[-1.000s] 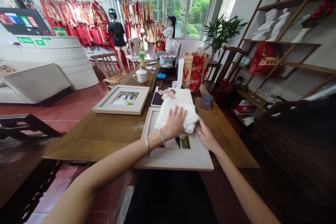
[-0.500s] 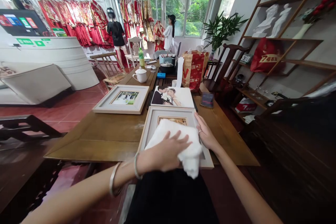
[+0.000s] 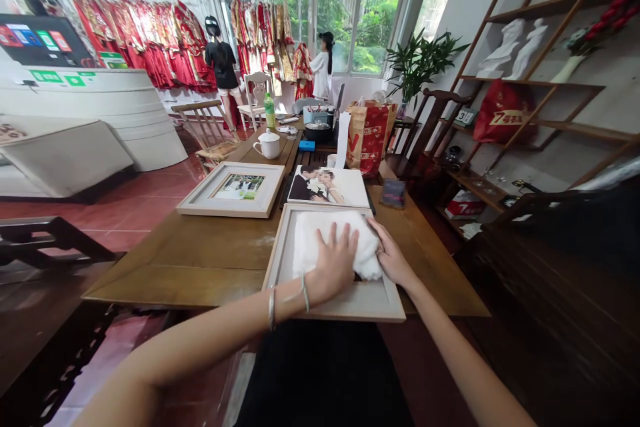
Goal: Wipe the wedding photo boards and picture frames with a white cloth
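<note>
White cloth (image 3: 306, 240) is lying on the near picture frame (image 3: 370, 311), which is resting on the surface (image 3: 200, 260). The left hand (image 3: 337, 259) is resting on the cloth, fingers spread open. The right hand (image 3: 393, 259) is touching the frame's right edge; whether its fingers are gripping cannot be told. A second frame (image 3: 231, 191) is lying far left.

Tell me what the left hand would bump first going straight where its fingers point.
Past the white cloth beneath it, the left hand would probably meet the frame's far rim; depth is unclear.
</note>
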`<move>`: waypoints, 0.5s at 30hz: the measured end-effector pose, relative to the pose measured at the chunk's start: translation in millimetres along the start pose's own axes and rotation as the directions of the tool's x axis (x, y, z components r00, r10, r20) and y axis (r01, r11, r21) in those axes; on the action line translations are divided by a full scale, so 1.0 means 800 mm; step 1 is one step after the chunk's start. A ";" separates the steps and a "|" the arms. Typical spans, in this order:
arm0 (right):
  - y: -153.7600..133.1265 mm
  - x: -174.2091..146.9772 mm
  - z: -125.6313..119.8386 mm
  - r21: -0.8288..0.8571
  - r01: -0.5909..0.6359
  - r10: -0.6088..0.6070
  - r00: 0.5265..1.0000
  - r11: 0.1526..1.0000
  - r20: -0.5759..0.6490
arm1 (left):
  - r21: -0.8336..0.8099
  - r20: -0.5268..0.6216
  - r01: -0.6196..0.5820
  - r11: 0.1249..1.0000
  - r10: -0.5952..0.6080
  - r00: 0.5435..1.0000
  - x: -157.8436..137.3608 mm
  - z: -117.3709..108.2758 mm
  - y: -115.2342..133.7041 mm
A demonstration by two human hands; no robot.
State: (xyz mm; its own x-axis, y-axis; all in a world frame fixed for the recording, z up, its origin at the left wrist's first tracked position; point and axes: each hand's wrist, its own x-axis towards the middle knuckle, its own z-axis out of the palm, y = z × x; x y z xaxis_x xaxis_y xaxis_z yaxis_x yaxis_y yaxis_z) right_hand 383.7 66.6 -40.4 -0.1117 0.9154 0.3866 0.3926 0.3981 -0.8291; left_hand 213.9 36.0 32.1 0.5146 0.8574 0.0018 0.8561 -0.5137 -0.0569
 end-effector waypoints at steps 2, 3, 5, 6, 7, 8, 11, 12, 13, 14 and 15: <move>0.000 0.000 0.000 -0.015 0.007 -0.007 1.000 1.000 -0.013 | 0.009 -0.029 0.014 1.000 -0.014 0.999 0.030 0.000 -0.015; 0.000 0.001 0.000 -0.022 0.008 -0.008 1.000 1.000 -0.021 | 0.009 -0.034 0.010 1.000 -0.010 0.999 0.039 -0.002 -0.020; 0.000 0.001 0.000 -0.029 0.006 -0.007 1.000 1.000 -0.027 | 0.008 -0.023 -0.010 1.000 0.010 1.000 0.045 -0.006 -0.024; 0.000 0.001 0.000 -0.030 0.004 -0.005 1.000 1.000 -0.023 | 0.006 -0.006 -0.022 1.000 0.022 1.000 0.039 -0.008 -0.023; 0.000 0.001 0.000 -0.029 0.000 0.000 1.000 1.000 -0.016 | 0.004 0.016 -0.032 0.999 0.032 0.999 0.028 -0.011 -0.020; -0.001 0.000 0.000 -0.029 -0.006 0.006 1.000 1.000 -0.008 | -0.001 0.042 -0.051 0.999 0.051 0.998 0.012 -0.014 -0.016; -0.004 -0.001 -0.001 -0.042 -0.014 0.014 1.000 0.999 0.003 | -0.033 0.143 -0.188 0.982 0.191 0.971 -0.054 -0.030 0.001; -0.005 -0.001 -0.001 -0.049 -0.014 0.014 1.000 0.999 0.001 | -0.052 0.181 -0.244 0.968 0.250 0.951 -0.078 -0.037 0.007; -0.006 -0.001 -0.001 -0.056 -0.012 0.012 1.000 0.998 -0.003 | -0.075 0.204 -0.289 0.954 0.298 0.932 -0.099 -0.044 0.013; -0.007 -0.001 0.000 -0.062 -0.010 0.010 1.000 0.998 -0.005 | -0.104 0.237 -0.324 0.940 0.340 0.910 -0.116 -0.051 0.017; -0.008 -0.001 0.000 -0.069 -0.010 0.010 1.000 0.998 -0.005 | -0.126 0.260 -0.340 0.932 0.362 0.895 -0.128 -0.055 0.021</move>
State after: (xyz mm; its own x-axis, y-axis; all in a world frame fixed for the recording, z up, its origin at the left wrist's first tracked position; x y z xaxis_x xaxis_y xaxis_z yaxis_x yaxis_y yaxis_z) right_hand 381.7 63.1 -35.6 -0.1031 0.9191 0.3803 0.4556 0.3835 -0.8034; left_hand 177.8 -61.6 75.2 0.7583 0.5894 -0.2784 0.6285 -0.7744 0.0725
